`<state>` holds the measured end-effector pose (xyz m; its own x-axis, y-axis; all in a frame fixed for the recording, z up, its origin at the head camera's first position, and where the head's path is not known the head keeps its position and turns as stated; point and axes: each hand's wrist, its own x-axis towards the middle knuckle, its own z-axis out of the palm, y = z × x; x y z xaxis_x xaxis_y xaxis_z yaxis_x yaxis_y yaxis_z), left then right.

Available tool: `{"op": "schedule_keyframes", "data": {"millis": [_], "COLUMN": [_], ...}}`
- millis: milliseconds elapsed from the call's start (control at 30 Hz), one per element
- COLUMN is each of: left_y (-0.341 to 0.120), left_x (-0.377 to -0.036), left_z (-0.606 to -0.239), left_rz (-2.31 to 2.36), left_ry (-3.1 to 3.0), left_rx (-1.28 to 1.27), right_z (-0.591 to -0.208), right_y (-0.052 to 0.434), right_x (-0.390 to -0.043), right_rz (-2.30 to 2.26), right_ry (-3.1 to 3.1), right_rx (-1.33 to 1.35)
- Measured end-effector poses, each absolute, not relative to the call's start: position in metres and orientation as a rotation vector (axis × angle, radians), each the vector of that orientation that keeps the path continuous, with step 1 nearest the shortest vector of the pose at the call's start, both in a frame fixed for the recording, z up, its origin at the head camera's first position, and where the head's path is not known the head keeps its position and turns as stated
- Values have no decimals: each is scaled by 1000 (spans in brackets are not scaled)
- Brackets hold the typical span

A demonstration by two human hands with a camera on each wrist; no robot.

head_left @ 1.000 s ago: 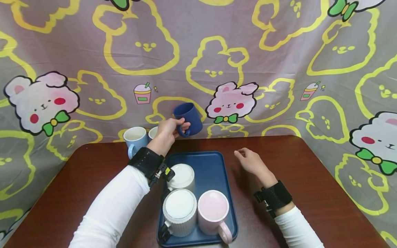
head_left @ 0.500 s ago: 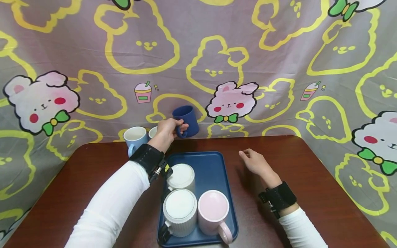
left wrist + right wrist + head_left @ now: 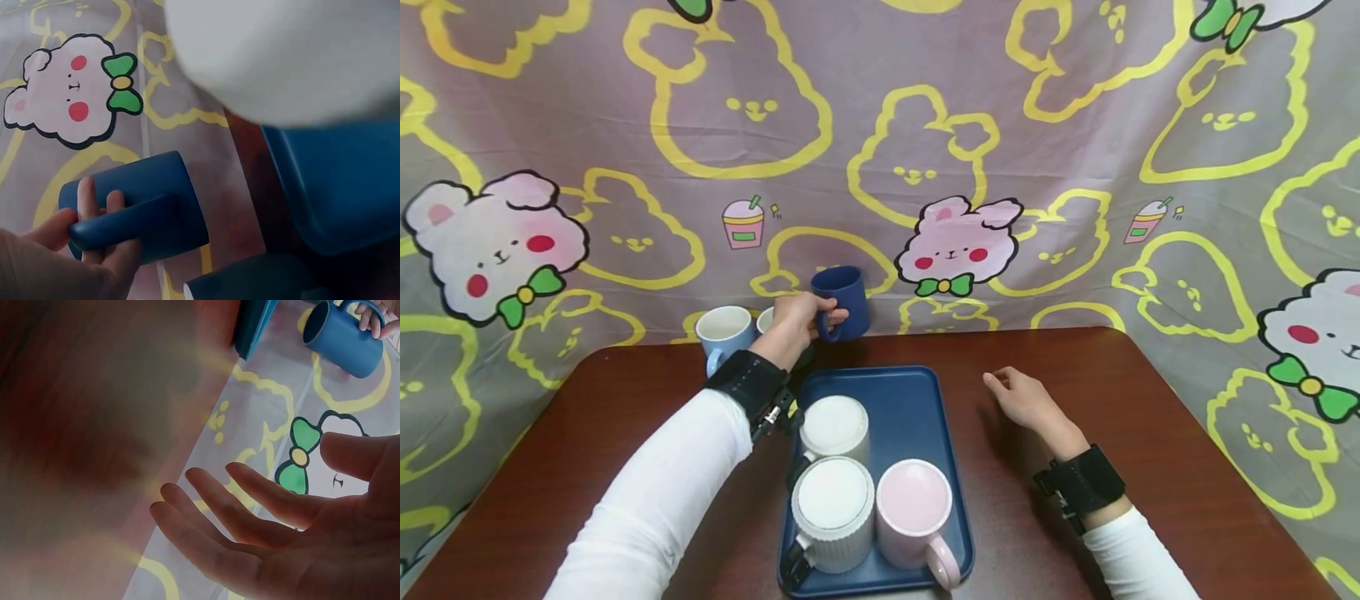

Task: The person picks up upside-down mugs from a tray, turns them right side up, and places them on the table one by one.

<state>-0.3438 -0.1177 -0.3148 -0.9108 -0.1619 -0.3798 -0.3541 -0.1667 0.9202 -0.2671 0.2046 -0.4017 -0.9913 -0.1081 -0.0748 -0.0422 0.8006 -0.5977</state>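
My left hand [image 3: 797, 321] holds a dark blue mug [image 3: 850, 304] by its handle, at the back edge of the table beyond the tray. In the left wrist view the fingers [image 3: 87, 197] pass through the handle of the mug [image 3: 165, 181]. My right hand [image 3: 1026, 400] is over the table to the right of the tray and holds nothing. The right wrist view shows its fingers [image 3: 219, 512] loosely bent. Whether the dark blue mug touches the table cannot be told.
A blue tray [image 3: 906, 408] bears a white mug [image 3: 835, 425], a ribbed white mug [image 3: 833, 500] with a dark handle, and a pink mug [image 3: 915, 504]. At the back left stand a light blue mug [image 3: 726, 327] and another mug [image 3: 765, 319], mostly hidden by my left hand. A patterned cloth [image 3: 1060, 242] hangs behind.
My left hand has brought the dark blue mug lower and slightly to the left. My right hand has moved a little to the right and toward me.
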Motion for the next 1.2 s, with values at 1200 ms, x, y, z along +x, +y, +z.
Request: {"op": "schedule_keyframes", "data": {"millis": [1200], "left_y": [-136], "left_x": [-354], "left_z": [-368], "left_rz": [2147], "left_ry": [1825], "left_rx": [-435], "right_z": [-404], "right_y": [220], "right_x": [-259], "right_rz": [-889], "right_ry": [2916], "right_rx": [-46]}}
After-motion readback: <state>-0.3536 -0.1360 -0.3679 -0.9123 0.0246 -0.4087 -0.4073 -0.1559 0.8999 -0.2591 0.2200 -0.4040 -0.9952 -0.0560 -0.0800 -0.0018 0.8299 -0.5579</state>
